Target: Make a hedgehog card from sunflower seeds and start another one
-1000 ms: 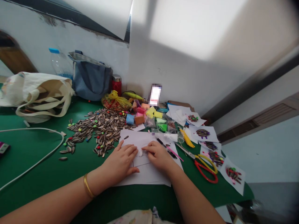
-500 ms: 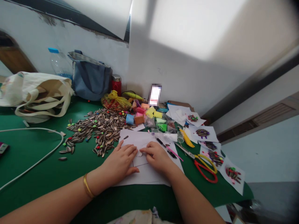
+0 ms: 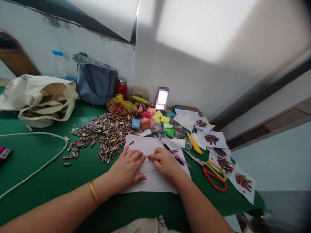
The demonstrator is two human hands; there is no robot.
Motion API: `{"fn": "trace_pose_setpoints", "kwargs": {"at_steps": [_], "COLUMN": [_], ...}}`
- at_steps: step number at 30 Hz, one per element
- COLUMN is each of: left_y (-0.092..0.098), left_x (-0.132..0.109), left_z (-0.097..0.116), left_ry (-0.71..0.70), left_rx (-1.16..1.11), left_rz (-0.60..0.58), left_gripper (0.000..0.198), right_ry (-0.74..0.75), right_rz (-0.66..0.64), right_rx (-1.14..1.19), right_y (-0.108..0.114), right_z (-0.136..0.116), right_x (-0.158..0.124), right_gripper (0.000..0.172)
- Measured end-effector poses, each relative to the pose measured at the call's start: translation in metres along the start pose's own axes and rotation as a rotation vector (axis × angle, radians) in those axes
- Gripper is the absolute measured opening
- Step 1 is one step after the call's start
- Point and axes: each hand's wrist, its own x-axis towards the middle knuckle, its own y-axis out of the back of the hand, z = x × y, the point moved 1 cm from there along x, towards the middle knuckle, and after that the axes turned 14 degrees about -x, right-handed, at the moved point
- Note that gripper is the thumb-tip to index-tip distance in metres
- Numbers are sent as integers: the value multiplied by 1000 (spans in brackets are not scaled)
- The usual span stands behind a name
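Observation:
White paper [image 3: 160,184] lies on the green table, with a smaller lined sheet [image 3: 147,166] on top. My left hand [image 3: 128,166] rests flat on the sheets, its fingers stretched out and the thumb apart. A small white piece [image 3: 146,160] sits between the fingertips of both hands. My right hand [image 3: 164,161] touches that piece with its index finger, the other fingers curled under; whether it grips anything is hidden. Just right of my right hand are a black pen [image 3: 167,148] and a pink stick [image 3: 182,159].
Sunflower seeds [image 3: 111,129] are heaped at the left, with coloured clay packs [image 3: 145,124] behind the paper. Scissors [image 3: 206,165], a yellow cutter [image 3: 195,143] and seed-decorated papers [image 3: 243,183] lie at the right. Bags [image 3: 96,81], a bottle [image 3: 63,66] and a cable [image 3: 52,158] are left.
The white piece shows more clearly between the fingertips. Both hands keep nearly the same place, and the whole view has shifted slightly.

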Motion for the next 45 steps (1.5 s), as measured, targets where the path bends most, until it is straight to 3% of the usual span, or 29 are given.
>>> {"fn": "trace_pose_setpoints", "kwargs": {"at_steps": [17, 31, 45], "left_y": [1, 4, 5], "left_x": [0, 0, -1], "left_z": [1, 2, 3], "left_ry": [-5, -64, -54], "left_rx": [8, -7, -6], "left_rz": [16, 49, 43], "left_gripper": [67, 50, 53], "right_ry": [4, 61, 38], "right_rz": [12, -36, -16], "right_rx": [32, -44, -45], "right_y": [-1, -1, -1], "right_z": [2, 1, -1], "right_x": [1, -2, -2], "right_gripper": [44, 43, 44]}}
